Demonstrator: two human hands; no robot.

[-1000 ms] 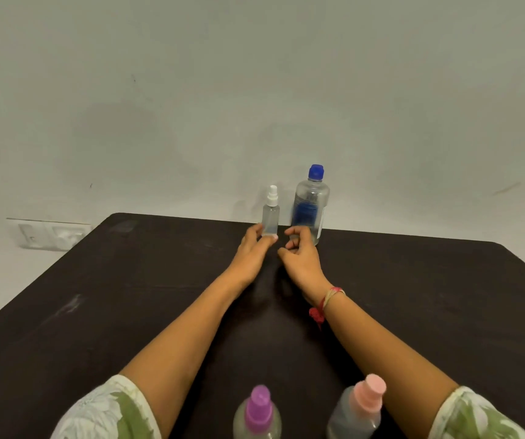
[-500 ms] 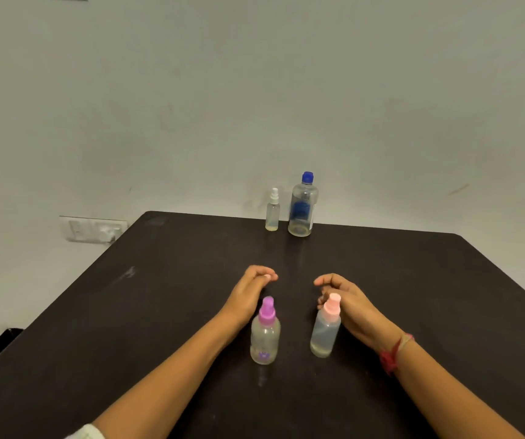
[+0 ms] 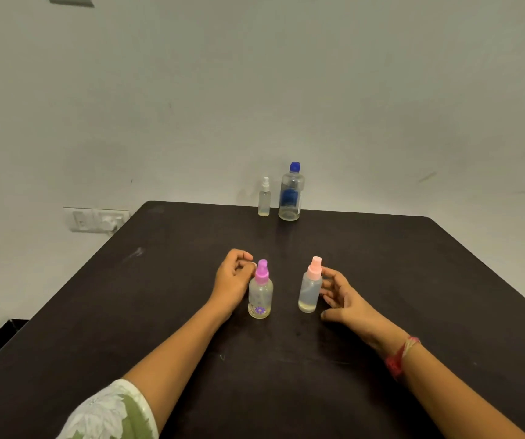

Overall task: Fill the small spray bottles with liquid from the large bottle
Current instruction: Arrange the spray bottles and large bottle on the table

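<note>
On dark table (image 3: 159, 296), upright purple-capped spray bottle (image 3: 260, 294)

**Two bare hands, neither gripping**

Both forearms reach in from the near edge of the table (image 3: 96, 312) and converge toward its centre. The left hand (image 3: 234, 277) sits thumb-up, fingers loosely curled, holding nothing. The right hand (image 3: 346, 299) faces palm inward, fingers relaxed and slightly spread, with a red thread (image 3: 397, 359) around its wrist
</note>
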